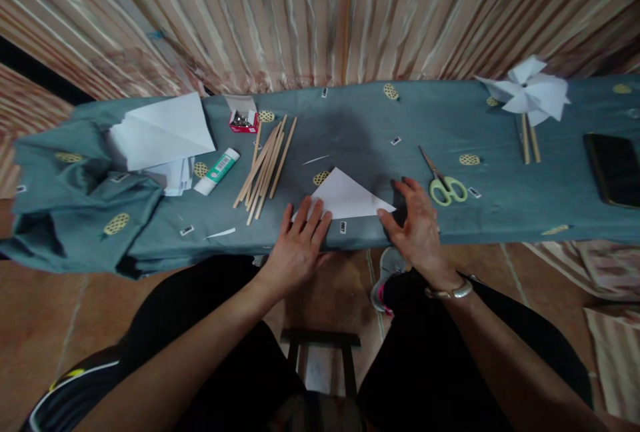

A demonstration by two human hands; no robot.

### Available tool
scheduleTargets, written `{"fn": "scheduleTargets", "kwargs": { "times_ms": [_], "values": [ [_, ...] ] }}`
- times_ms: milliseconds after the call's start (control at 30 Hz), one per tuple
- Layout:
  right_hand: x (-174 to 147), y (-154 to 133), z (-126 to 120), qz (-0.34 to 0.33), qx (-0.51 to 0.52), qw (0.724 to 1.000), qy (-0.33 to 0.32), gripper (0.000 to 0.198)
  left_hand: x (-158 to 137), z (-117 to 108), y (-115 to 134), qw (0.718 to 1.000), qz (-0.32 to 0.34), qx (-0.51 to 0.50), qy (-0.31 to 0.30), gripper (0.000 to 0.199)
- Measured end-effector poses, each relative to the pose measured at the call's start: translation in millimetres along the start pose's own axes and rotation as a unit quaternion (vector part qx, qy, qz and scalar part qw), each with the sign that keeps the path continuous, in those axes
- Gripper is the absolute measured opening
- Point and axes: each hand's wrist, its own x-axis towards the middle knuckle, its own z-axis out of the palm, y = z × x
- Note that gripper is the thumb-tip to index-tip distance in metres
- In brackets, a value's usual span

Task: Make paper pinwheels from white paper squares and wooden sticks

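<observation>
A sheet of white paper folded into a triangle [347, 195] lies flat on the cloth-covered table in front of me. My left hand [297, 242] rests on its left corner, fingers spread out and lying flat. At the right corner is my right hand [415, 225], with thumb and fingers apart; the thumb is at the paper's tip, and I cannot tell if it presses on it. Just right of that hand lie green-handled scissors [447, 189], blades pointing away from me. Thin white paper slivers [316, 160] lie near the triangle.
Wooden sticks [267, 165], a glue stick [217, 171] and a small red box of metal pins [243, 119] lie left, beside stacked white paper [170, 129]. Right stand paper pinwheels [537, 92] on sticks and a dark phone [613, 169]. A striped curtain [320, 12] hangs behind.
</observation>
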Motion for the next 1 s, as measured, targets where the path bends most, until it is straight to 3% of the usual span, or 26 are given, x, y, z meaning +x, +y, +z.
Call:
{"fn": "scheduleTargets", "kwargs": {
  "times_ms": [333,567,767,867,1000],
  "values": [
    [2.3,15.7,-12.9,-0.001,0.022,1.000,0.013,0.042,-52.0,-0.9,-27.6,0.998,-0.021,-0.020,0.059,0.070],
    [8.0,-3.5,-18.8,-0.002,0.079,0.997,-0.019,0.041,-52.0,-8.9,-27.6,0.980,-0.067,-0.136,0.132,0.064],
    [16.3,-8.8,-8.9,0.001,0.093,0.994,-0.057,0.028,-34.9,-19.1,-24.1,0.929,-0.176,-0.286,0.155,0.060],
    [17.6,-10.3,-8.1,0.010,0.121,0.991,-0.057,0.013,-28.9,-19.1,-25.4,0.891,-0.230,-0.361,0.154,0.061],
    [20.7,-16.2,-15.9,0.014,0.162,0.986,-0.029,0.010,-20.6,-16.3,-28.5,0.832,-0.255,-0.457,0.182,0.069]
  ]
}}
